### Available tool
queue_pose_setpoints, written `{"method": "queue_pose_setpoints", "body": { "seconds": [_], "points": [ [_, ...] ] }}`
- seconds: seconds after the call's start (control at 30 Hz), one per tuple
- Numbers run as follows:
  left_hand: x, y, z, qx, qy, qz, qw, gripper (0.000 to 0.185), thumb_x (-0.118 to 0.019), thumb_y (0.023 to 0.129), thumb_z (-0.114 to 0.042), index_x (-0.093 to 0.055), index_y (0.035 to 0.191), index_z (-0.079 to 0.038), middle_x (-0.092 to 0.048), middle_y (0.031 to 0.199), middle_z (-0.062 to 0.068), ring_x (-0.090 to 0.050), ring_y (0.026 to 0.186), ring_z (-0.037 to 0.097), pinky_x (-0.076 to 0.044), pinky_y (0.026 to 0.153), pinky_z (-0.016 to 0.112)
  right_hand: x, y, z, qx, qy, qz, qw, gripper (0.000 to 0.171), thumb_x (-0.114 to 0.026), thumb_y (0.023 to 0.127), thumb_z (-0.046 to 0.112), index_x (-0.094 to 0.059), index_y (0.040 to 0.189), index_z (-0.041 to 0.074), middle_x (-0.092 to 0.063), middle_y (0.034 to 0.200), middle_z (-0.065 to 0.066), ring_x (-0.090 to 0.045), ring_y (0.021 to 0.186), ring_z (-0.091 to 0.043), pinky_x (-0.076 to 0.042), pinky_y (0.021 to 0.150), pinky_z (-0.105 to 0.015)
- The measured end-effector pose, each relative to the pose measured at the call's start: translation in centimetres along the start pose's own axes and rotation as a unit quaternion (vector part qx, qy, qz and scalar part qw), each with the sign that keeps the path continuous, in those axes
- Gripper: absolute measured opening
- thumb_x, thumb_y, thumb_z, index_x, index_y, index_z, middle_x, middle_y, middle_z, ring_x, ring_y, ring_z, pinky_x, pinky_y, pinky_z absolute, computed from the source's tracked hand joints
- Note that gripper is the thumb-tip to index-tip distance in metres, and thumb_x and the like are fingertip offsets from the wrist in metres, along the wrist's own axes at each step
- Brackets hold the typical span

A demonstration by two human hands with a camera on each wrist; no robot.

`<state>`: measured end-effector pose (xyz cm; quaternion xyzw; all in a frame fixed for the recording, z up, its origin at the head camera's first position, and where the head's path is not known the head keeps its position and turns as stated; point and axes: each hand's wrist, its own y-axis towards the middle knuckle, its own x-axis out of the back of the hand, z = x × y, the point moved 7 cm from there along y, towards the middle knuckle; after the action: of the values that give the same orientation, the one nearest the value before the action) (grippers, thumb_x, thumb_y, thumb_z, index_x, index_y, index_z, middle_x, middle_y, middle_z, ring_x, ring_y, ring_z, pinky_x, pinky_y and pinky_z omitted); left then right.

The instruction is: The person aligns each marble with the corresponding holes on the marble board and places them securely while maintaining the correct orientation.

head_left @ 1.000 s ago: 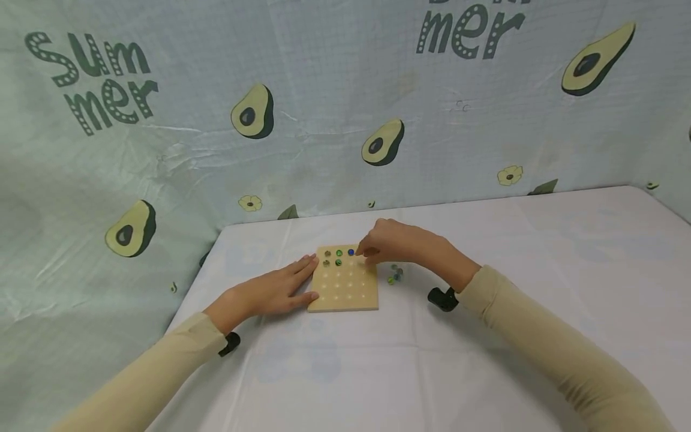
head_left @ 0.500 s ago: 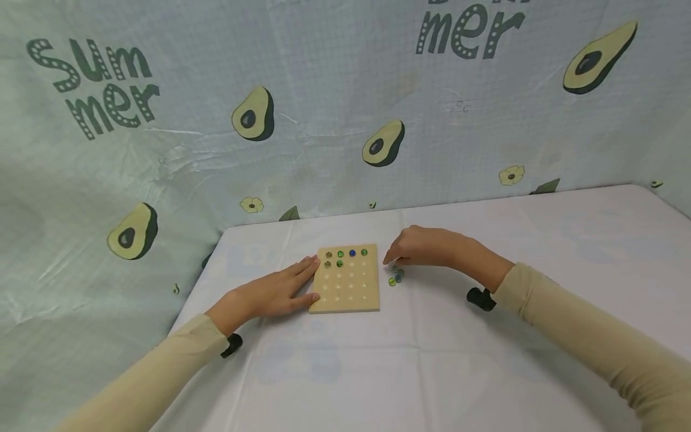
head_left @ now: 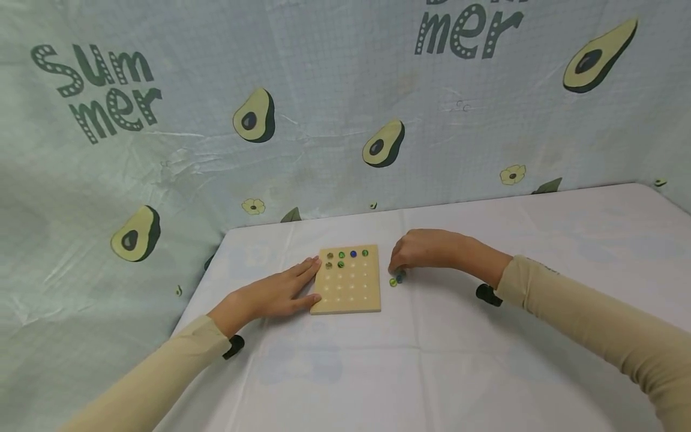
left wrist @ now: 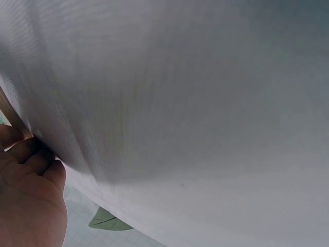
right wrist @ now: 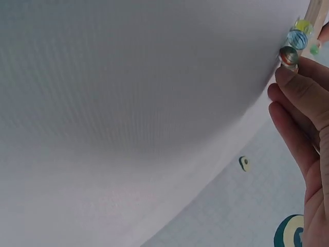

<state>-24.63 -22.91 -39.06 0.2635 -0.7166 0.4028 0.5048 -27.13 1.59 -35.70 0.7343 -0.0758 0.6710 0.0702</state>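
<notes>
A square wooden board (head_left: 345,306) with rows of dimples lies on the table. Its back row bears several marbles, among them a blue marble (head_left: 353,254) and a green marble (head_left: 364,252) at the right end; two more sit in the second row. My left hand (head_left: 275,293) lies with straight fingers against the board's left edge. Right of the board, my right hand (head_left: 426,249) pinches a glass marble between thumb and index finger, mostly covered by them. Close by are a red-swirled marble (right wrist: 289,55), a blue-striped marble (right wrist: 297,39) and a yellow-green marble (head_left: 393,282).
A white cloth (head_left: 367,372) covers the table. Behind it hangs a pale curtain (head_left: 324,72) printed with avocados and lettering. A dark wrist camera (head_left: 488,294) hangs under the right cuff, another dark camera (head_left: 234,347) under the left.
My right hand has left the board's back right corner, where a green marble now shows, and moved right and down to the loose marbles. The left hand stays at the board's edge.
</notes>
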Motion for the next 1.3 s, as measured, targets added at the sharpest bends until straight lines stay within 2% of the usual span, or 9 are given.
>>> {"method": "queue_pose_setpoints", "body": {
  "seconds": [0.23,0.43,0.83,1.3],
  "points": [
    [-0.1,0.0,-0.1,0.001,0.002,0.001,1.0000,0.088,-0.037,0.103,-0.067,-0.007,0.165,-0.012,-0.005,0.171,0.006,-0.009,0.157,0.023,-0.024,0.122,0.047,0.5,-0.1,-0.7,-0.021,0.019,-0.009,1.000,0.027,-0.082,0.086,0.008,-0.079,0.112,0.011,-0.078,0.108,-0.002,-0.073,0.100,-0.014,-0.058,0.085,-0.025],
    [-0.2,0.0,0.0,0.004,0.005,0.004,1.0000,0.089,-0.037,0.102,-0.067,-0.006,0.165,-0.012,-0.004,0.171,0.006,-0.008,0.157,0.023,-0.024,0.122,0.047,1.0,0.1,-0.7,-0.014,0.033,-0.022,0.999,0.022,-0.081,0.088,0.011,-0.080,0.110,0.009,-0.078,0.107,-0.002,-0.074,0.098,-0.014,-0.058,0.083,-0.025],
    [-0.1,0.0,0.1,0.002,0.000,0.003,1.0000,0.088,-0.037,0.103,-0.067,-0.006,0.165,-0.012,-0.004,0.171,0.006,-0.008,0.157,0.023,-0.024,0.122,0.047,1.6,1.5,-0.6,-0.034,0.065,-0.005,0.997,0.021,-0.076,0.093,0.015,-0.079,0.112,0.008,-0.078,0.108,-0.004,-0.074,0.095,-0.015,-0.059,0.081,-0.025],
    [0.1,0.1,0.2,-0.004,0.004,0.000,1.0000,0.088,-0.036,0.103,-0.067,-0.007,0.165,-0.011,-0.005,0.171,0.007,-0.009,0.157,0.024,-0.025,0.122,0.048,1.9,3.5,-1.0,-0.063,0.129,-0.041,0.989,0.020,-0.076,0.093,0.014,-0.079,0.112,0.008,-0.078,0.107,-0.002,-0.074,0.095,-0.011,-0.058,0.080,-0.022]
  ]
}}
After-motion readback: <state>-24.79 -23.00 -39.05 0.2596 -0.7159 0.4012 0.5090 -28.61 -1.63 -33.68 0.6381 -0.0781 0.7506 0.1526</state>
